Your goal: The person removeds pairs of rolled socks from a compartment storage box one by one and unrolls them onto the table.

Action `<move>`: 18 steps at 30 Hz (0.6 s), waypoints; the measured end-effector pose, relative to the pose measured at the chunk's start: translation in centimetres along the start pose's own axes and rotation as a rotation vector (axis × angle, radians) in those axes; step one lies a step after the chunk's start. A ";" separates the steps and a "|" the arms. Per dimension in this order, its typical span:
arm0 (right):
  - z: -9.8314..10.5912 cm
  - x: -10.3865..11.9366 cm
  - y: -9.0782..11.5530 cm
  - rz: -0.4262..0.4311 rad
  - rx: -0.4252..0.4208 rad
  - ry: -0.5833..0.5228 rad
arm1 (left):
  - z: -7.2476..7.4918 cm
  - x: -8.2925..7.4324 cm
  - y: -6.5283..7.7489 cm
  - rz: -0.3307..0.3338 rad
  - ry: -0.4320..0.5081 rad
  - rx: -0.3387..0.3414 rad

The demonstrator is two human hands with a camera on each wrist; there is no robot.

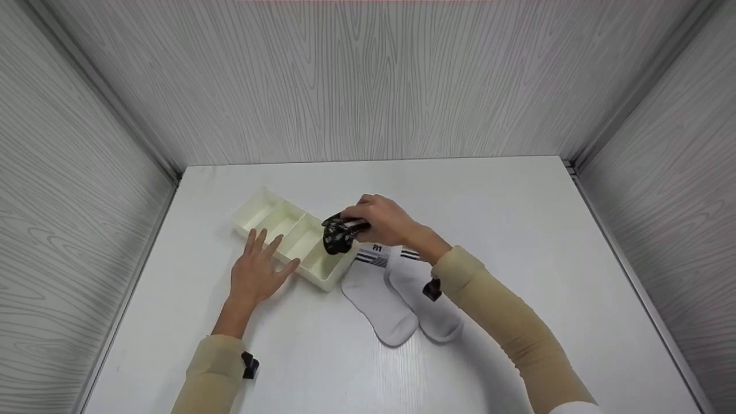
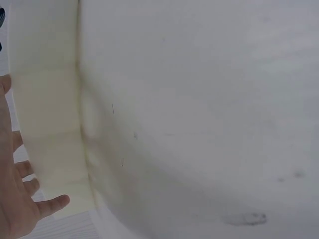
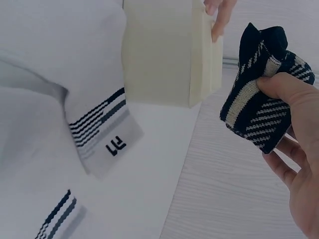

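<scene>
A cream box [image 1: 302, 238] with several compartments in a row lies at a slant on the white table. My left hand [image 1: 255, 275] has its fingers spread along the near long side, fingertips at the rim. In the left wrist view the thumb and fingers show against the box's outer wall [image 2: 50, 99]. Over the box's right end, my right hand [image 1: 388, 221] holds a folded dark knit sock [image 3: 259, 114] with white dashes and a pale band, its thumb pressed on top. Nothing else shows in either hand.
Two white socks with dark stripes lie flat and partly overlapping beside the box's right end: one white sock [image 1: 379, 310] on the left, another white sock [image 1: 428, 305] under my right forearm. Grey wood-grain panels [image 1: 368, 86] stand behind the table [image 1: 322, 356] and at both sides.
</scene>
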State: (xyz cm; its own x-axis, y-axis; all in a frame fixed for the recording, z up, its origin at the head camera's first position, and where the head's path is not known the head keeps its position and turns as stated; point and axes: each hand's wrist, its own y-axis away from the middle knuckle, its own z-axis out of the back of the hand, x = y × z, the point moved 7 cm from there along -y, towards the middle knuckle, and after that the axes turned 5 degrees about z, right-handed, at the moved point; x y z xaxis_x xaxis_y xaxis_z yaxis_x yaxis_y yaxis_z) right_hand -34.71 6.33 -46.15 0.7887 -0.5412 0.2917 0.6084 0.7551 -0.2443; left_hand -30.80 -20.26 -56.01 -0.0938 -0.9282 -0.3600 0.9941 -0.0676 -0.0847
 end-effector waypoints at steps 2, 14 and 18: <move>0.5 -0.5 1.5 -0.002 -0.034 -0.003 | 0.0 0.0 0.0 -0.004 -0.001 -0.002; 2.5 -3.1 10.8 -0.035 -0.160 0.004 | 0.0 -0.2 -0.2 0.014 0.007 0.060; 2.9 -3.7 14.0 -0.026 -0.213 0.025 | 0.8 -1.6 0.1 -0.016 0.035 -0.031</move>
State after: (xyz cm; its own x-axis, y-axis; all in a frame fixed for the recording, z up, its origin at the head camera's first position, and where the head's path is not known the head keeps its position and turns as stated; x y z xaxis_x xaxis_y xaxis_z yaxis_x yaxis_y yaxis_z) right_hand -29.38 19.94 -47.99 0.7728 -0.5707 0.2777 0.6314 0.6467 -0.4278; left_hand -30.53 -19.02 -54.70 -0.1123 -0.9138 -0.3904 0.9903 -0.0705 -0.1198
